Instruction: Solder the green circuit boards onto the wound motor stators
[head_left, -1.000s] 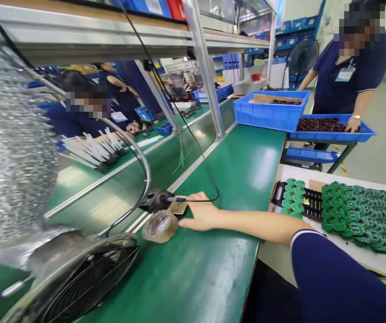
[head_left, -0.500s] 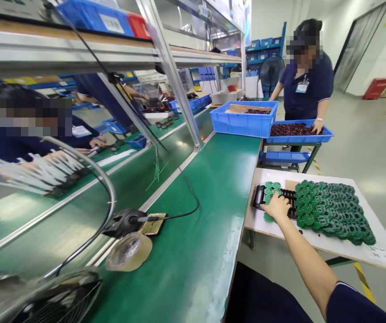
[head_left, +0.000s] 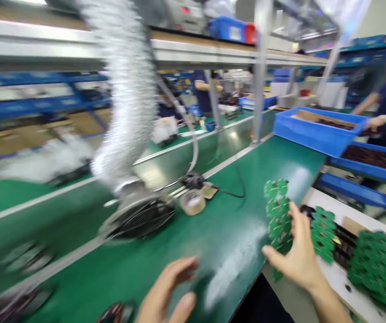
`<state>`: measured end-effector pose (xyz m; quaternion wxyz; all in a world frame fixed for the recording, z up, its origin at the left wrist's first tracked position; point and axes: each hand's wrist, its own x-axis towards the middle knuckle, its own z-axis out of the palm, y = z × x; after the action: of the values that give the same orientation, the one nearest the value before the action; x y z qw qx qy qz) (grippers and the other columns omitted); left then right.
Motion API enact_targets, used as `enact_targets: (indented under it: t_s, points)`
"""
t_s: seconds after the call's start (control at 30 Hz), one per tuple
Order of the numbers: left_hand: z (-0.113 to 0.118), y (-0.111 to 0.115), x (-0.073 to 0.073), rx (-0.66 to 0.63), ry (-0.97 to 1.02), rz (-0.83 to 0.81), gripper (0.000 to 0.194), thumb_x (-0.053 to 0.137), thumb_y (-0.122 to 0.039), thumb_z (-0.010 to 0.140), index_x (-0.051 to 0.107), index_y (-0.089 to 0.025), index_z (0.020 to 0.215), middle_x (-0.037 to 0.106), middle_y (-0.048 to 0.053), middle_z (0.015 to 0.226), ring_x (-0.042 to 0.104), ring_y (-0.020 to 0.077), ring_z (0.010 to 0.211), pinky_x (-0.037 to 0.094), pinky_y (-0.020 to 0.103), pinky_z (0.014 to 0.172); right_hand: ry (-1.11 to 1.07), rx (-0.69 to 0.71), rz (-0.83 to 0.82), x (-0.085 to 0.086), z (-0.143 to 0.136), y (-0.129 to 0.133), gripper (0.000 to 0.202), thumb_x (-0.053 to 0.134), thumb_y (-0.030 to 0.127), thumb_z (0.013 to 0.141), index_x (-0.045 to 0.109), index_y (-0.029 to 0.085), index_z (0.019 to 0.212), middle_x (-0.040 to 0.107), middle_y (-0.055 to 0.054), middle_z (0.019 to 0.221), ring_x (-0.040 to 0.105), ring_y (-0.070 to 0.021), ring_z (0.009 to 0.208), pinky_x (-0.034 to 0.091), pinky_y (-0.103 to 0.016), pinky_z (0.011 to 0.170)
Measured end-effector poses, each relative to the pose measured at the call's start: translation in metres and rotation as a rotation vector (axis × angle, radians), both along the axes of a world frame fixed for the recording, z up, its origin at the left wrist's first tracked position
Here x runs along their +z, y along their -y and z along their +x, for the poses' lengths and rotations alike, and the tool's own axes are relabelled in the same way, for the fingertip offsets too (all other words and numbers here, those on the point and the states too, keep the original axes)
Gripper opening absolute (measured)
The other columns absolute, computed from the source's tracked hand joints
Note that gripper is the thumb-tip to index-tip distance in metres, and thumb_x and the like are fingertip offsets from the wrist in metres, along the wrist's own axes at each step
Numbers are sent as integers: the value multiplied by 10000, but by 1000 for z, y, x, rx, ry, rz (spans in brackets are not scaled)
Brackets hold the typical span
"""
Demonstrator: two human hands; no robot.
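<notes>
The right hand (head_left: 300, 258) grips a green panel (head_left: 276, 211) between thumb and fingers; the panel stands upright just left of these fingers. Right of this hand lie more boards (head_left: 381, 264). The left hand (head_left: 166, 291), thumb wide of its curved fingers, is above the table (head_left: 226, 229); tape (head_left: 193, 202) lies beyond it.

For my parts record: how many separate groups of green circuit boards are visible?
3: a circuit-board panel in the right hand, a small group just right of it, a pile at the right edge. Others may be hidden.
</notes>
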<state>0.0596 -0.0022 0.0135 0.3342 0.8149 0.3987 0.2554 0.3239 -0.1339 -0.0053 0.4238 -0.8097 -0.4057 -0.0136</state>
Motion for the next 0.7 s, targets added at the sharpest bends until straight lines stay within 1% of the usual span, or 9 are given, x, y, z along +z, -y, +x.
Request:
enact_targets:
  t_s: [0.07, 0.1, 0.13, 0.2, 0.27, 0.33, 0.43, 0.53, 0.7]
  points:
    - [16, 8, -4, 44, 113, -83, 518, 556, -611, 822, 621, -314, 1241, 696, 61, 1132, 659, 275, 1000, 583, 345, 749, -109, 366, 58, 3, -50, -32, 1205, 796, 366, 595, 56, 228, 1535, 331, -165, 1400, 413, -355, 1292, 437, -497, 1030]
    - [23, 6, -6, 36, 291, -263, 565, 497, -615, 862, 604, -231, 1261, 686, 106, 1149, 652, 279, 1020, 568, 367, 821, -201, 487, 66, 3, -71, -49, 1226, 812, 333, 570, 60, 242, 1533, 362, -153, 1362, 462, -334, 1244, 470, -468, 992]
    - [29, 0, -8, 111, 475, -404, 594, 446, -643, 881, 612, -186, 1222, 689, 125, 1127, 653, 269, 1002, 555, 372, 851, -307, 603, 57, 2, -86, -66, 1177, 809, 324, 580, 109, 258, 1524, 404, -133, 1314, 513, -301, 1175, 503, -428, 938]
    - [30, -14, -11, 256, 676, -518, 613, 512, -694, 825, 644, -144, 1059, 707, 119, 1000, 665, 233, 894, 554, 329, 795, -550, 760, 30, 0, -105, -104, 995, 797, 393, 615, 281, 252, 1454, 517, -73, 1122, 578, -235, 987, 529, -353, 814]
    - [22, -26, -15, 340, 720, -609, 638, 603, -742, 719, 627, -139, 929, 689, 68, 799, 650, 181, 673, 537, 271, 603, -729, 881, -8, 1, -112, -143, 580, 612, 555, 799, 487, 214, 1250, 564, -14, 861, 555, -165, 721, 506, -296, 664]
    - [10, -33, -21, 368, 718, -688, 678, 645, -775, 638, 595, -147, 888, 630, 13, 650, 582, 136, 495, 461, 229, 450, -778, 965, -56, 1, -116, -174, 482, 468, 651, 864, 593, 192, 943, 547, 0, 708, 504, -144, 606, 457, -262, 551]
    - [-4, -37, -31, 404, 742, -727, 705, 627, -810, 613, 562, -155, 869, 586, -15, 569, 541, 116, 419, 408, 205, 390, -847, 1086, -147, -1, -128, -196, 580, 438, 742, 829, 542, 191, 679, 514, 3, 591, 469, -133, 503, 398, -254, 452]
    - [-11, -37, -39, 403, 751, -763, 739, 569, -864, 596, 532, -160, 818, 552, -22, 509, 515, 117, 375, 399, 212, 362, -901, 1132, -205, -6, -143, -194, 648, 353, 794, 824, 521, 199, 627, 478, 5, 520, 445, -137, 438, 367, -262, 398]
    - [-15, -42, -44, 389, 721, -768, 700, 502, -863, 652, 491, -182, 811, 493, -61, 474, 392, 73, 324, 331, 192, 340, -882, 1080, -217, -14, -152, -189, 668, 213, 770, 876, 523, 213, 677, 429, 17, 476, 440, -151, 426, 368, -270, 396]
